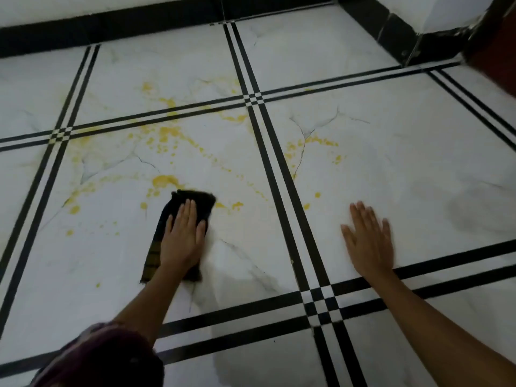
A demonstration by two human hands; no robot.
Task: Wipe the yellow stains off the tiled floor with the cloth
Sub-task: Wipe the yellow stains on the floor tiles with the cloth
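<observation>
Cloth: the dark cloth lies flat on the tiled floor under the left hand.
Left hand: fingers straight and close together, pressing down on the cloth.
Right hand: the right hand rests on bare tile at 3 o'clock of the cloth, fingers spread, holding nothing.
Stains: yellow stains are scattered from 9 to 2 o'clock of the cloth, with the nearest blot at 11.
Risk: dragging the cloth could smear the yellow into streaks, and the bracing palm may slip on the glossy tile.

I see a floor of smooth, glossy marble-look tile, white with grey veins. The cloth, toward 8 o'clock of centre, looks matt, dark and woven. Skirting at 12 o'clock is glossy black tile.
</observation>
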